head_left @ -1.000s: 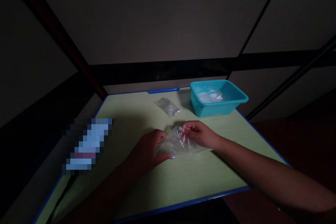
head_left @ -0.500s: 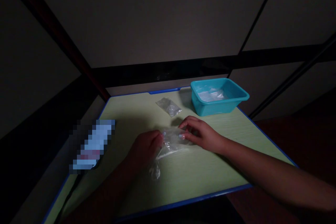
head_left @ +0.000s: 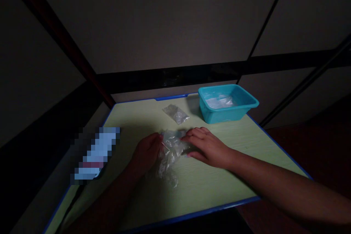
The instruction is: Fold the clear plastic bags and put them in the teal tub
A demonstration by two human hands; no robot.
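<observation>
A crumpled clear plastic bag (head_left: 170, 153) lies on the pale green table (head_left: 208, 186) between my hands. My left hand (head_left: 146, 151) pinches the bag's left edge with closed fingers. My right hand (head_left: 207, 146) rests on the bag's right part with its fingers stretched nearly flat, pressing it down. Whether the fingertips grip the plastic is hard to make out in the dim light.
A second small clear bag (head_left: 176, 113) lies farther back on the table. A teal plastic tub (head_left: 227, 103) with clear bags inside stands at the back right. A blurred-out object (head_left: 94, 155) sits at the table's left edge. The table has a blue rim.
The bag was held flat between both hands; now it is bunched up and lower on the table. My right hand has flattened onto it, and both hands shifted slightly left.
</observation>
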